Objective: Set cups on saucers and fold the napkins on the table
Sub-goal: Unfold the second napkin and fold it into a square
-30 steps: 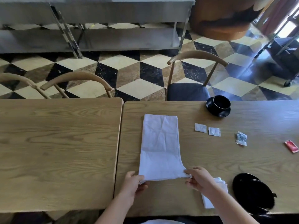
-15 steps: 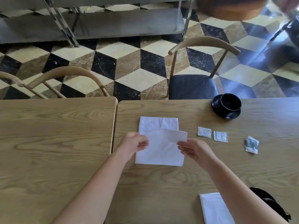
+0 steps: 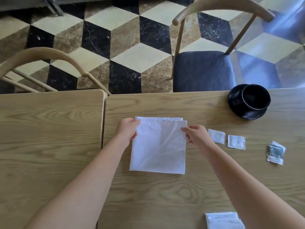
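Note:
A white napkin (image 3: 158,146) lies folded in half on the right-hand wooden table (image 3: 165,195), its top layer reaching almost to the far edge. My left hand (image 3: 127,129) pinches the upper layer at its far left corner. My right hand (image 3: 196,134) pinches the far right corner. A black cup (image 3: 255,97) sits on a black saucer (image 3: 236,104) at the table's far right. A second folded white napkin (image 3: 222,220) shows at the bottom edge, partly hidden by my right forearm.
Two white sachets (image 3: 217,136) (image 3: 236,142) and a crumpled greenish packet (image 3: 275,152) lie right of the napkin. A second wooden table (image 3: 49,129) adjoins on the left. Two wooden chairs (image 3: 204,70) (image 3: 42,60) stand beyond the tables on a chequered floor.
Both hands carried the napkin's near edge away from me and laid it over the far half. The camera tilted down and closer.

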{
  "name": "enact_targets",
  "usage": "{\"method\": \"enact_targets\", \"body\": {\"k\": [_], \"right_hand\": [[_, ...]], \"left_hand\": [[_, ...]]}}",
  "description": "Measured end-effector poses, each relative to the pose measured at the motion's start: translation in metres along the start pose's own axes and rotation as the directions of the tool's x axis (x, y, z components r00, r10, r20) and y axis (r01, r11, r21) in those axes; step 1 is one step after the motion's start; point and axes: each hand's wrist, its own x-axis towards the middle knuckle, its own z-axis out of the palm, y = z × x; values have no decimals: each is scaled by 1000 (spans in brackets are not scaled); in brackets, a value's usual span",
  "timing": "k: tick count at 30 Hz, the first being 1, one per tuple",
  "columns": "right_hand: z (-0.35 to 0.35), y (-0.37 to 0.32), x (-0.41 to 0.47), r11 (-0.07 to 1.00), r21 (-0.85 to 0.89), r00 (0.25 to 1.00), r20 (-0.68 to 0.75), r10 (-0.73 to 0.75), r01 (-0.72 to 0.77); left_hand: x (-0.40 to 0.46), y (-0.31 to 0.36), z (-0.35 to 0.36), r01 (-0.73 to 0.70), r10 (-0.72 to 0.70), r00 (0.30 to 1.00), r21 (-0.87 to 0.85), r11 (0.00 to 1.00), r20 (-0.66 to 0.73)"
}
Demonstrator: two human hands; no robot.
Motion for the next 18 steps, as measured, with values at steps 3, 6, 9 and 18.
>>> {"method": "enact_targets", "body": {"k": [3, 6, 9, 18], "right_hand": [[2, -1, 15, 1000, 15, 1000, 13, 23, -23], [6, 0, 22, 997, 61, 999, 2, 52, -52], [11, 7, 12, 998, 64, 993, -119, -2, 9], [82, 48, -67, 850, 408, 858, 504, 96, -335]], "left_hand": [[12, -2, 4, 27, -27, 1000, -18, 999, 11], [15, -1, 8, 65, -65, 998, -55, 996, -3], [4, -5, 11, -8, -1, 991, -63, 998, -133], [-67, -76, 29, 226, -71, 842, -229, 947, 535]]}}
